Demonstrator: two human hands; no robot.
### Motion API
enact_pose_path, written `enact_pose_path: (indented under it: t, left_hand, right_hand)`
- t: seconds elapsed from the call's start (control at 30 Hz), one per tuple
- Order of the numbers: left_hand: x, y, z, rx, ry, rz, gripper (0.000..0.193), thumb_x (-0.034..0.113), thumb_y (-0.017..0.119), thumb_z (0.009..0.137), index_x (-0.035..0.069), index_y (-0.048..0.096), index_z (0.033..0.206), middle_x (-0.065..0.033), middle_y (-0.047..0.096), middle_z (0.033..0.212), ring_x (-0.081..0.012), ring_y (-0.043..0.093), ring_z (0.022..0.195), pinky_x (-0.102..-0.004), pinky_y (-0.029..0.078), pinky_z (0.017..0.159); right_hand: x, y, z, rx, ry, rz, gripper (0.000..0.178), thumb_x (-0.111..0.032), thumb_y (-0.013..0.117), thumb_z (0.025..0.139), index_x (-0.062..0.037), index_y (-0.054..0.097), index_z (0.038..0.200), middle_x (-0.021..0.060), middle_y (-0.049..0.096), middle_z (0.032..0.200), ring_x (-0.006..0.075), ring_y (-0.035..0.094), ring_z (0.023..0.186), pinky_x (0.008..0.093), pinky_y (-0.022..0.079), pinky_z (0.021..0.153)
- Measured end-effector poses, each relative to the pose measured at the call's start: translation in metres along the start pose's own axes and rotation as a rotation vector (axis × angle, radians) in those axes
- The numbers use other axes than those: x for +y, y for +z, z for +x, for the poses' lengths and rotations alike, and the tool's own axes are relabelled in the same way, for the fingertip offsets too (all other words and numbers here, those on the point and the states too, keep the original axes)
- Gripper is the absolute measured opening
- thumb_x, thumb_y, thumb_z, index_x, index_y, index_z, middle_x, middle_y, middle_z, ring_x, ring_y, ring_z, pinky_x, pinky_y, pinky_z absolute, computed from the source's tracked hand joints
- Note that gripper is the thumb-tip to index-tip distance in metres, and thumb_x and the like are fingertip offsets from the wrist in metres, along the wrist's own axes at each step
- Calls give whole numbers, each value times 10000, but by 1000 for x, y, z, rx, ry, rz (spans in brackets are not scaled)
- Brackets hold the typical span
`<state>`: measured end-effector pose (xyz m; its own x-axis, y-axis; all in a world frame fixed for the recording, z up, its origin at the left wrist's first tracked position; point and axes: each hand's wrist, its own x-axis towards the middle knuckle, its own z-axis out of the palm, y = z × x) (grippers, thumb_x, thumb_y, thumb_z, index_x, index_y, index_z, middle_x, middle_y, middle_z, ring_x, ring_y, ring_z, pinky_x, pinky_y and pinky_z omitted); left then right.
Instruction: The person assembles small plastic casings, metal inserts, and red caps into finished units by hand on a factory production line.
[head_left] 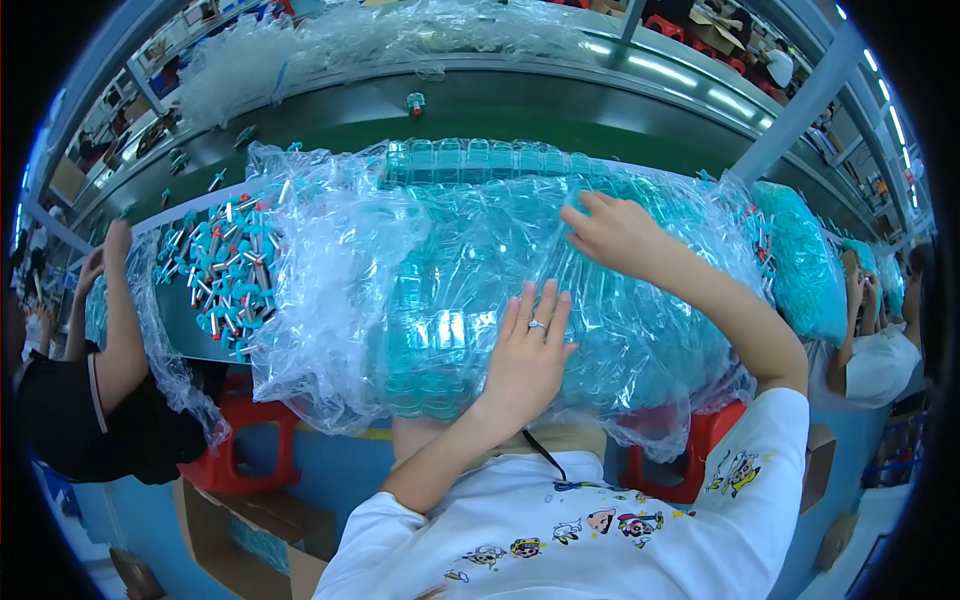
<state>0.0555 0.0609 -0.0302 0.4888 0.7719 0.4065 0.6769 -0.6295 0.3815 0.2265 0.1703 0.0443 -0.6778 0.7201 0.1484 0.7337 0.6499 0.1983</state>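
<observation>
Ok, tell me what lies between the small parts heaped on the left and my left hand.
In the head view, crumpled clear plastic lies beside the small parts, then film-covered teal pieces reach to your left hand.

I'm seeing a passage running along the green belt (530, 115) at upper centre; the bulging teal bag (465, 240) is filling the middle, a slanting metal post (797, 110) is obstructing the upper right, and loose parts (235, 265) are crowding the left.

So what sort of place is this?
Probably a factory's assembly or packing floor: a long green conveyor, a heap of small teal-and-silver parts and a worker in black alongside suggest it.
</observation>
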Motion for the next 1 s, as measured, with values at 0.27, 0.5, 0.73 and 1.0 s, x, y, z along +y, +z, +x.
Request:
enact_pose_path:
  t: [0.27, 0.5, 0.73, 1.0]
  left_hand:
    - [1, -1, 2, 49, 0, -25, 595, 190, 560, 785, 4, 307, 1291, -177, 285, 1347, -356, 293, 1231, -449, 241, 1003]
    - [-1, 0, 1, 70, 11, -54, 576, 201, 555, 788, -8, 329, 1275, -187, 315, 1327, -352, 299, 1228, -443, 241, 1006]
    - [5, -9, 4, 14, -49, -111, 552, 159, 533, 804, -9, 316, 1283, -224, 249, 1348, -390, 261, 1235, -447, 221, 1011]
    - [-18, -25, 6, 355, -179, -1266, 521, 177, 539, 833, -11, 342, 1278, -213, 147, 1396, -300, 244, 1269, -409, 229, 1021]
  right_hand:
    - [14, -17, -5, 0, 33, 192, 151, -125, 532, 806, -24, 512, 916, 163, 565, 777, 346, 561, 642, 400, 466, 567]
    - [44, -15, -8, 124, 66, 339, 165, -111, 484, 841, 17, 524, 938, 183, 587, 782, 328, 587, 692, 393, 454, 599]
    - [121, -30, -30, 558, 604, 1263, 316, -247, 411, 908, 41, 508, 996, 147, 583, 892, 258, 616, 798, 321, 539, 707]
    - [15, -51, -26, 383, 582, 1860, 357, -278, 389, 909, 49, 475, 1020, 228, 592, 909, 265, 628, 764, 326, 543, 660]
